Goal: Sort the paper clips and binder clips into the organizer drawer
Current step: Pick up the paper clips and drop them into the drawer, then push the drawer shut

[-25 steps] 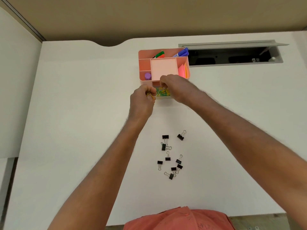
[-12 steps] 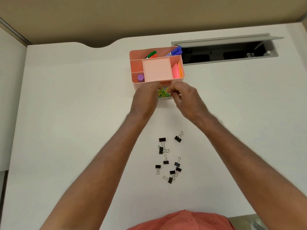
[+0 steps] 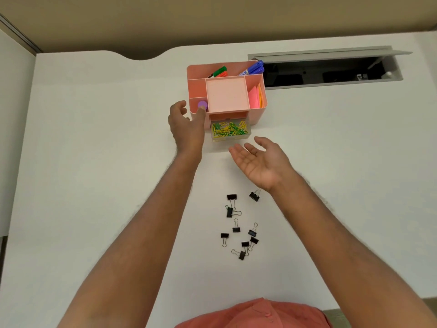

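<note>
A: Item, pink organizer [image 3: 256,114] on white desk [image 3: 94,162]: we log its clear drawer [image 3: 230,138] pulled out, holding yellow and green paper clips [image 3: 229,130]; markers [image 3: 251,69], sticky notes [image 3: 255,97] and a purple cap [image 3: 202,105] in the upper compartments.

B: Binder clips [image 3: 240,224]: we count nine, loose on the desk nearer us.

A: Left hand [image 3: 188,126] spread, empty, against the organizer. Right hand [image 3: 262,163] palm up, empty. Half a second ago both pinched over the drawer.

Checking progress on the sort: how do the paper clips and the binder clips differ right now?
The paper clips are yellow and green; the binder clips are black with wire handles. The paper clips lie heaped in the open drawer; the binder clips lie scattered on the desk, nearer the person. Neither hand, left or right, holds any.
</note>
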